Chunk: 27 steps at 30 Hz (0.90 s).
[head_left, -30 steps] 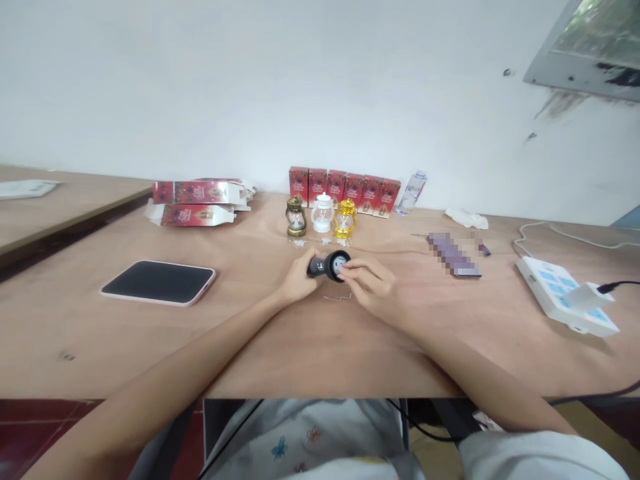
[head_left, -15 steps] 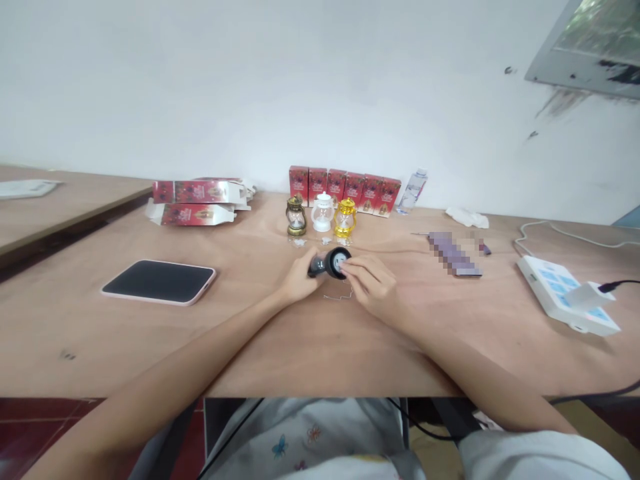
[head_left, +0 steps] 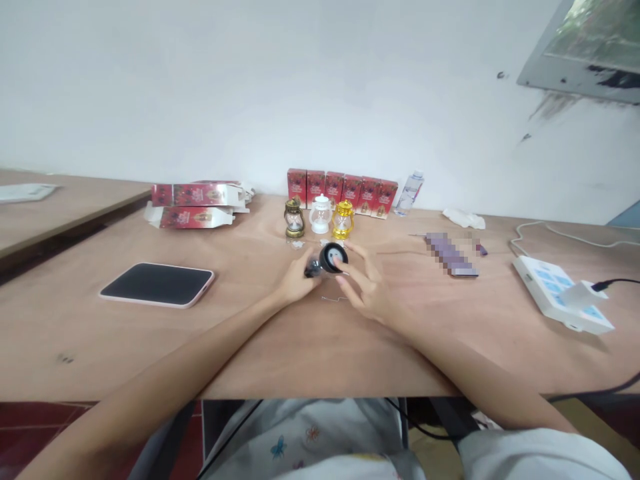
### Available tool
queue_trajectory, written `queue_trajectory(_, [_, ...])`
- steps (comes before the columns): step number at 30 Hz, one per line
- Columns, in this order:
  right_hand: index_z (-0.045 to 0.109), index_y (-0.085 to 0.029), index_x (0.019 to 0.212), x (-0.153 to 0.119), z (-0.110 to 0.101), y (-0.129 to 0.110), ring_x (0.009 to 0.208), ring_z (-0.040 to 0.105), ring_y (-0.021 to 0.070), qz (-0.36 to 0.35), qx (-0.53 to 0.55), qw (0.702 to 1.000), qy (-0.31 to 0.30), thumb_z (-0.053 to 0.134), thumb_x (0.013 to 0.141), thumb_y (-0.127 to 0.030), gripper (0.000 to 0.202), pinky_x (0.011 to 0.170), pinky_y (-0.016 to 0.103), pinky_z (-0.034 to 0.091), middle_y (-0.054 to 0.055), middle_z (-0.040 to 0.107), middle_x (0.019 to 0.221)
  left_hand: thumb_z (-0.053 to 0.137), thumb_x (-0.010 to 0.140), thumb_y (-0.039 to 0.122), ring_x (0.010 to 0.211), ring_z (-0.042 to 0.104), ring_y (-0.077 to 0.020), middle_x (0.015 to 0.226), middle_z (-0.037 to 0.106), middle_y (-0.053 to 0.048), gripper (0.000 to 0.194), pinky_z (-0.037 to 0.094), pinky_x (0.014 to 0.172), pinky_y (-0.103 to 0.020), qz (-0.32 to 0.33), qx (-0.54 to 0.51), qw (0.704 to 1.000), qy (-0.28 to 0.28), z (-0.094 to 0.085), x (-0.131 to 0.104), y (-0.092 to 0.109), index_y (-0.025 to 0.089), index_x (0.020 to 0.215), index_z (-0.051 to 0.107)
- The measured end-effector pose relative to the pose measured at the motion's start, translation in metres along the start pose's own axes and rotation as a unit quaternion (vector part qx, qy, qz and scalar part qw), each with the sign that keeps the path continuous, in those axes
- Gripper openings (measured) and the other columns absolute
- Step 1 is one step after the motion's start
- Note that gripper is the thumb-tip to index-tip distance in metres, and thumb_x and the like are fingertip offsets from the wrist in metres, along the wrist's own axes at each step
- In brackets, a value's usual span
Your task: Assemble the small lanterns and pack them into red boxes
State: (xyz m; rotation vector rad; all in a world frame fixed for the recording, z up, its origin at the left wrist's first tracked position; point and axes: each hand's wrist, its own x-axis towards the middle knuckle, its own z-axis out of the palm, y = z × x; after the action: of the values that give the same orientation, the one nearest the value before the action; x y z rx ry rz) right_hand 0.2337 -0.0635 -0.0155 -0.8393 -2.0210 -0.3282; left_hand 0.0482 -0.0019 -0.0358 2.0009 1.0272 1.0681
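R hand [head_left: 369,283] just went from pinch to spread fingers, one tip on grey base disc [head_left: 335,254] of blk mini lantern [head_left: 325,260]; prob pressing now, not gripping. Lantern's tipped, base twd R hand, in L hand [head_left: 296,281], fingers curled round; L fingertips mostly hidden. Disc detail unclear.

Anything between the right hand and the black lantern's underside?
Nothing visible. The right hand appears to touch the black lantern there, while the left hand holds it; the three standing lanterns are farther back.
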Motion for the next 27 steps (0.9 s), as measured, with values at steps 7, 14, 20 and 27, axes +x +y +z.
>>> queue_trajectory(7, [0.054,-0.024,0.123,-0.003,0.004,0.006,0.127,0.041,0.0265,0.051,0.030,0.998,-0.014,0.048,0.089,-0.025,0.034,0.103,0.049,0.038,0.012,0.036,0.140,0.057,0.058,0.016,0.101,0.059,-0.0252,0.106,0.065,-0.007,0.057,0.046,0.089,-0.036,0.012,-0.064,0.998,0.008,0.002,0.002,-0.003,0.015,0.114,0.052])
queue_trajectory(14, [0.048,-0.024,0.127,-0.012,0.015,0.024,0.119,0.049,0.0238,0.087,0.026,0.996,0.007,0.044,0.087,-0.016,0.041,0.100,0.045,0.041,0.012,0.045,0.129,0.060,0.058,0.019,0.101,0.057,-0.0254,0.096,0.065,-0.005,0.044,0.046,0.088,-0.036,0.002,-0.047,0.998,0.040,0.004,0.004,-0.003,0.014,0.102,0.056])
queue_trajectory(20, [0.061,-0.019,0.112,-0.015,0.019,0.042,0.111,0.051,0.0267,0.160,-0.036,0.985,-0.051,0.049,0.086,-0.019,0.028,0.095,0.046,0.042,0.012,0.056,0.117,0.060,0.058,0.019,0.100,0.058,-0.0238,0.100,0.064,-0.005,0.043,0.046,0.089,-0.035,0.023,-0.058,0.996,0.061,0.004,0.005,-0.009,0.015,0.101,0.056])
queue_trajectory(27, [0.070,-0.021,0.084,-0.016,0.020,0.050,0.107,0.050,0.0279,0.173,-0.101,0.959,-0.202,0.058,0.085,-0.026,0.013,0.090,0.045,0.039,0.009,0.061,0.114,0.061,0.059,0.020,0.106,0.055,-0.0255,0.104,0.063,-0.005,0.043,0.044,0.093,-0.037,0.020,-0.057,0.997,0.055,0.004,0.005,-0.007,0.016,0.102,0.056])
